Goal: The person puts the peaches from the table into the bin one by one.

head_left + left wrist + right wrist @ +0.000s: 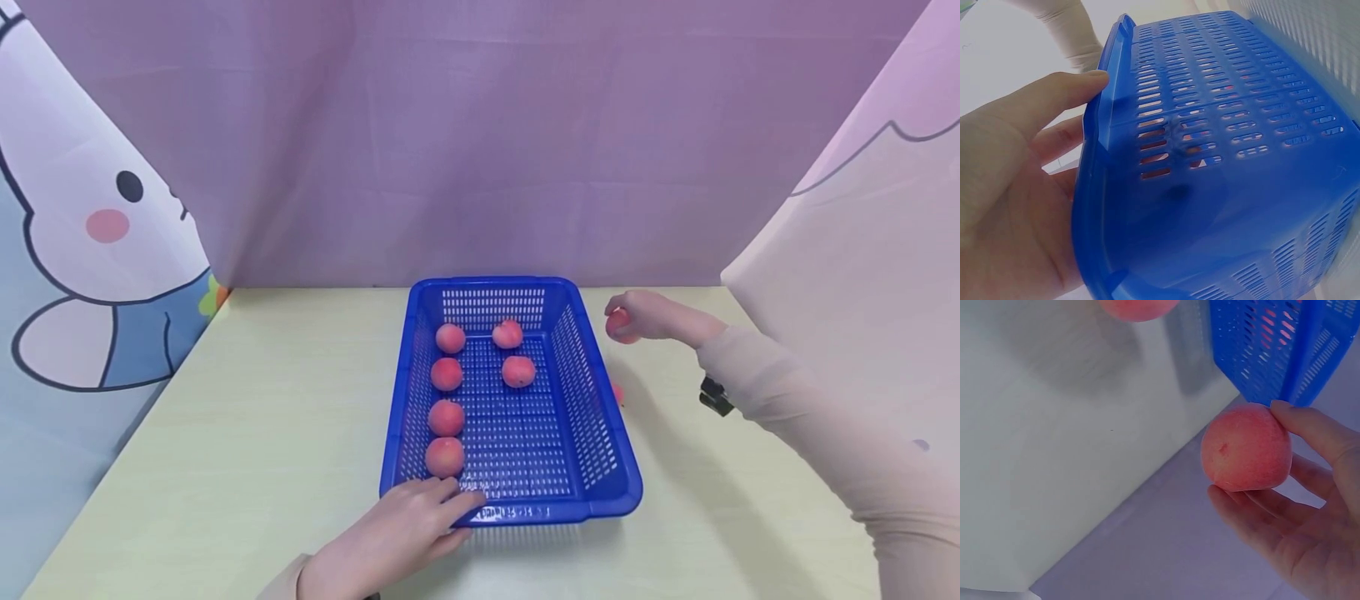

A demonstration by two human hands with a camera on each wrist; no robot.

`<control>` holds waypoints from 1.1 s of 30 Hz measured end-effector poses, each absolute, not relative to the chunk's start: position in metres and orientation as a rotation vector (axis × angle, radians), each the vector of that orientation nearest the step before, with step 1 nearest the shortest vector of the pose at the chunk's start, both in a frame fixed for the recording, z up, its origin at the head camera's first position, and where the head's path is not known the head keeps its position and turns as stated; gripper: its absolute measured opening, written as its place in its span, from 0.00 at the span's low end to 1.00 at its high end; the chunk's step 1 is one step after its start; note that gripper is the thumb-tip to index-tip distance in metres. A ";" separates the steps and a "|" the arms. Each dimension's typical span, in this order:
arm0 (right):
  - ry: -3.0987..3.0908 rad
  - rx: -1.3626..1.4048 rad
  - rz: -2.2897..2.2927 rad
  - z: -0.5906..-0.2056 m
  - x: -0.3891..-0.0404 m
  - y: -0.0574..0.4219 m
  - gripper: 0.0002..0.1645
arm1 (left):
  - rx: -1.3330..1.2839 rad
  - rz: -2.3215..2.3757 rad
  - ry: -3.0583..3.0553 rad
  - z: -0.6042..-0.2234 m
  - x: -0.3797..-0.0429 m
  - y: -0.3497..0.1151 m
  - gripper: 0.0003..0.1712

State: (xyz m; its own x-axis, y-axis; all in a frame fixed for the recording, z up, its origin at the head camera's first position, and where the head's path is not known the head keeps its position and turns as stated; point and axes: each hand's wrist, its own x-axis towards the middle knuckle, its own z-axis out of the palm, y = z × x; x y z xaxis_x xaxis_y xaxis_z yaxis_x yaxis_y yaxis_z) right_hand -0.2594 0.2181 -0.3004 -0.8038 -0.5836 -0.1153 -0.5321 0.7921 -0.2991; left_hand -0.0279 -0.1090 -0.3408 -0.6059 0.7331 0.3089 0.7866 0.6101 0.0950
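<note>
A blue plastic basket (628, 479) with slotted walls stands on the table. My left hand (408, 521) grips its near rim toward the left corner, fingers over the edge; in the left wrist view the thumb (1079, 87) presses the rim from outside. Several peaches (446, 417) form a column along the basket's left side, and two more, an upper peach (507, 334) and a lower peach (518, 372), sit right of it. Beyond the basket's right wall, my right hand (660, 315) holds a peach (1246, 447) above the table between thumb and fingers.
Another peach (617, 394) lies on the table against the basket's right side, partly hidden by the wall in the head view. A purple cloth (480, 150) hangs behind the pale table (262, 417), and printed cloths flank it on the left and right.
</note>
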 end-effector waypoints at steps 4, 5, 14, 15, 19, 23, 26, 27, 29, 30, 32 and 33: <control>2.801 -0.929 -0.375 -0.292 -0.260 0.210 0.15 | -1.248 -0.320 -2.586 -0.341 -0.027 -0.109 0.14; 2.808 -0.946 -0.371 -0.290 -0.259 0.208 0.15 | -1.249 -0.324 -2.594 -0.341 -0.027 -0.109 0.14; 2.826 -1.062 -0.297 -0.275 -0.256 0.187 0.09 | -1.254 -0.334 -2.642 -0.340 -0.027 -0.110 0.13; 2.815 -1.065 -0.305 -0.273 -0.256 0.185 0.08 | -1.253 -0.331 -2.638 -0.340 -0.027 -0.110 0.13; 2.778 -1.023 -0.306 -0.267 -0.254 0.175 0.06 | -1.248 -0.320 -2.606 -0.340 -0.026 -0.110 0.13; 2.778 -1.038 -0.221 -0.263 -0.250 0.166 0.11 | -1.250 -0.329 -2.624 -0.339 -0.026 -0.110 0.13; 2.772 -1.068 -0.162 -0.260 -0.246 0.159 0.15 | -1.254 -0.340 -2.662 -0.338 -0.026 -0.110 0.13; 2.769 -1.085 -0.148 -0.259 -0.245 0.157 0.15 | -1.255 -0.346 -2.673 -0.338 -0.026 -0.110 0.13; 2.756 -1.102 -0.142 -0.258 -0.243 0.153 0.15 | -1.255 -0.347 -2.677 -0.338 -0.026 -0.110 0.14; 2.753 -1.120 -0.135 -0.258 -0.243 0.151 0.15 | -1.255 -0.349 -2.679 -0.338 -0.026 -0.110 0.14; 2.747 -1.157 -0.128 -0.258 -0.241 0.146 0.15 | -1.253 -0.347 -2.673 -0.338 -0.026 -0.110 0.14; 2.745 -1.168 -0.123 -0.257 -0.240 0.144 0.15 | -1.253 -0.345 -2.669 -0.338 -0.026 -0.110 0.14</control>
